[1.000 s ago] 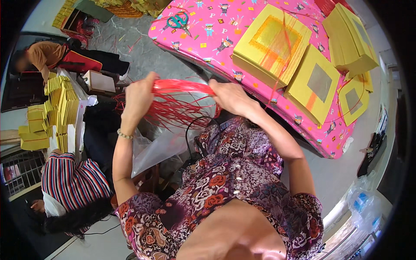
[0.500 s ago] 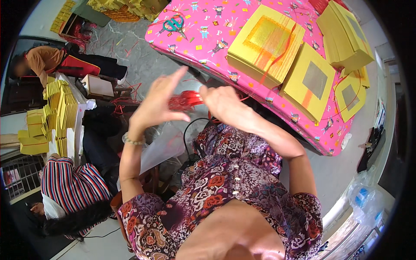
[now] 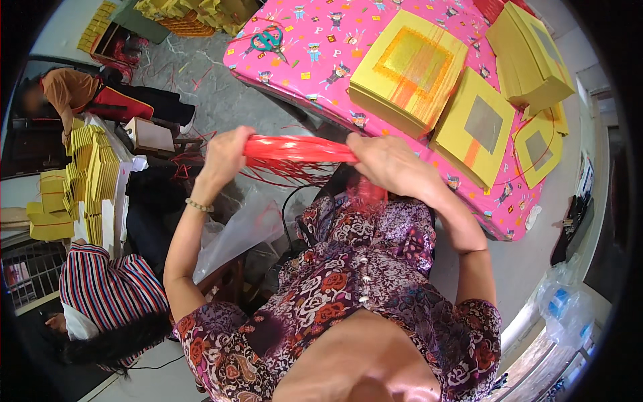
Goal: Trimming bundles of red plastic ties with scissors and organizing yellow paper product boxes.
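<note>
Change: half a second ago the 2 hands were close together, the red strings bunched between them. Now they are spread apart and the red string bundle (image 3: 298,149) is pulled taut and level in front of the chest, loose strands hanging below. Reads as straightening the bundle.

Left hand (image 3: 224,157): closed in a fist around the bundle's left end.
Right hand (image 3: 388,164): fingers curled shut on the right end.

Bundle is held off the pink bench (image 3: 321,60), just short of its near edge. Yellow paper stacks (image 3: 408,70) and scissors (image 3: 268,40) lie untouched.
</note>
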`<state>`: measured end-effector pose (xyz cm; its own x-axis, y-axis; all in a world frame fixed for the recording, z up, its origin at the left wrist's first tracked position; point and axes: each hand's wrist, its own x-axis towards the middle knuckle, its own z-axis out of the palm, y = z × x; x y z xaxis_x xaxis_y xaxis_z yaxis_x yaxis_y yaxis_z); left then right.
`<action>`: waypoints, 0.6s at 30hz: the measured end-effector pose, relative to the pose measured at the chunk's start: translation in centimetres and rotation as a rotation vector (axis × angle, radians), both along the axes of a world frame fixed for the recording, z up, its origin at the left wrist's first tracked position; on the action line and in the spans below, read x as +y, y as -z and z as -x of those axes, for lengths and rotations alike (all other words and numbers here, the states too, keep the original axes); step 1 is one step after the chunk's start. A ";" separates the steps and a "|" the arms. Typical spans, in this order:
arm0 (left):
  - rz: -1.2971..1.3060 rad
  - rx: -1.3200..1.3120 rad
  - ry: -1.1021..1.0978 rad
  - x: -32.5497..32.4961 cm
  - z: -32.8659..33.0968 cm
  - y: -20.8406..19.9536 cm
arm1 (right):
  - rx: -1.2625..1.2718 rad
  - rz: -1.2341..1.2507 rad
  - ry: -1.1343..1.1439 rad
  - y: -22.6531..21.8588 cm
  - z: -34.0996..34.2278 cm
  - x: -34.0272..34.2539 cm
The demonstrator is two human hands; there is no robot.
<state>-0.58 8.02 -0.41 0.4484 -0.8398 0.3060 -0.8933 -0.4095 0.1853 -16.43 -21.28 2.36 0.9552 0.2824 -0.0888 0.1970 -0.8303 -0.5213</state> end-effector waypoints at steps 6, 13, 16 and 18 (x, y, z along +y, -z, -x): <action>-0.118 -0.020 -0.230 5.7 -4.1 3.1 | -0.062 0.145 0.056 -0.1 1.4 -3.5; -0.325 0.336 0.075 -1.8 -0.6 1.1 | -0.093 0.332 -0.011 -0.2 -0.4 -0.7; -0.034 0.516 0.299 -8.4 2.5 -1.3 | -0.139 0.362 -0.059 0.4 -1.6 2.4; 0.023 0.877 0.337 -10.5 4.0 -0.6 | -0.201 0.353 -0.111 0.5 -2.1 3.4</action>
